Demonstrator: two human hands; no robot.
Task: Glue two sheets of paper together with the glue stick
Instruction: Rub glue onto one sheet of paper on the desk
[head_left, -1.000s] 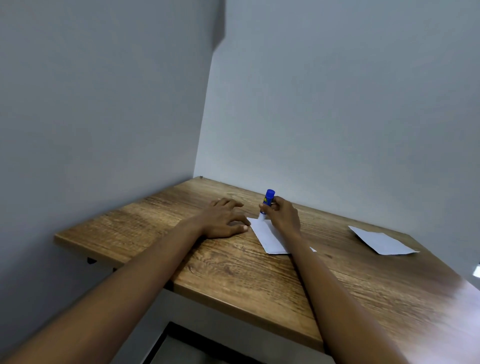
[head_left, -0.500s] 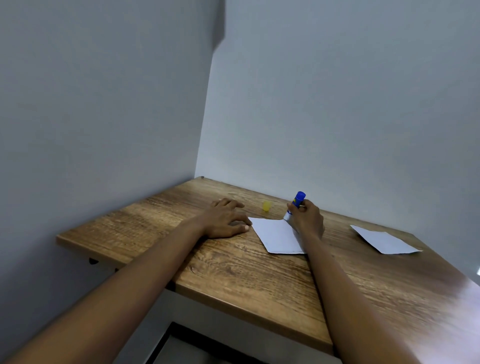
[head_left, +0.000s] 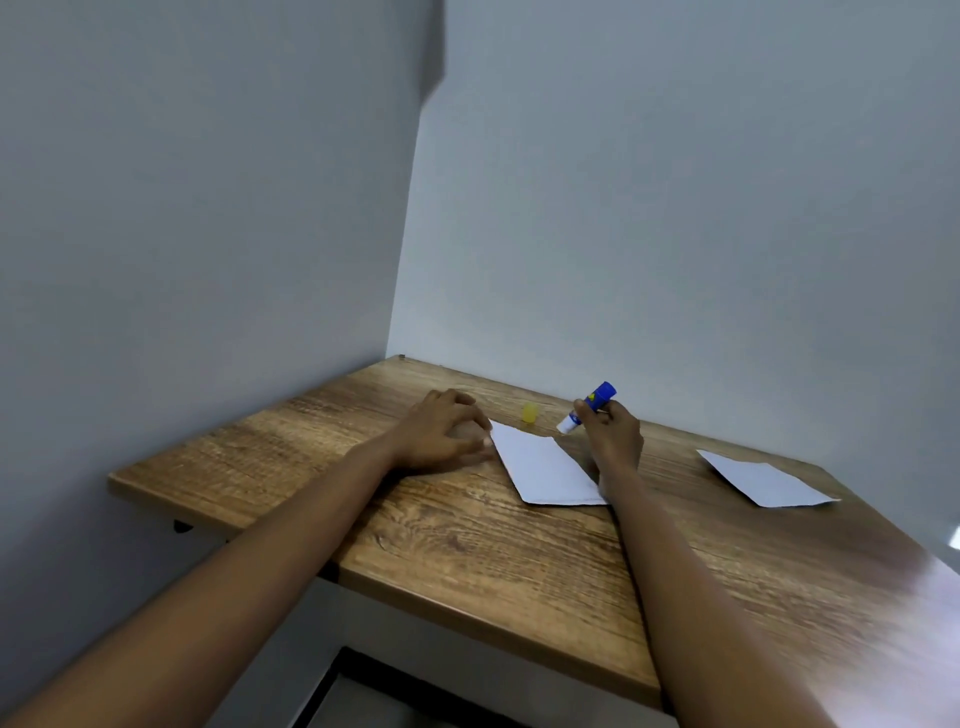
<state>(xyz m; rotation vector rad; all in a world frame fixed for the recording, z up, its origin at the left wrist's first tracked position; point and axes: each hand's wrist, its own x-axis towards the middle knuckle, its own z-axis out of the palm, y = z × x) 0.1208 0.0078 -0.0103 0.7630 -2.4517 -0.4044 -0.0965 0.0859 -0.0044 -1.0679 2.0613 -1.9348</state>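
The right hand (head_left: 613, 431) grips the blue glue stick (head_left: 589, 408), fingers curled around it, white tip tilted down above the desk (head_left: 467, 551) near its back edge. The left hand (head_left: 441, 436) rests on the desk, its curled fingertips touching the left corner of the near paper sheet (head_left: 545, 467). The yellow cap (head_left: 529, 412) stands behind this sheet. The second sheet (head_left: 763, 478) lies well apart, toward the right edge.

**Bare arms, nothing worn**

Two forearms run up from the lower edge of the frame, both uncovered along all that shows. The left hand (head_left: 441, 434) and right hand (head_left: 615, 434) carry no visible ring, watch or glove.
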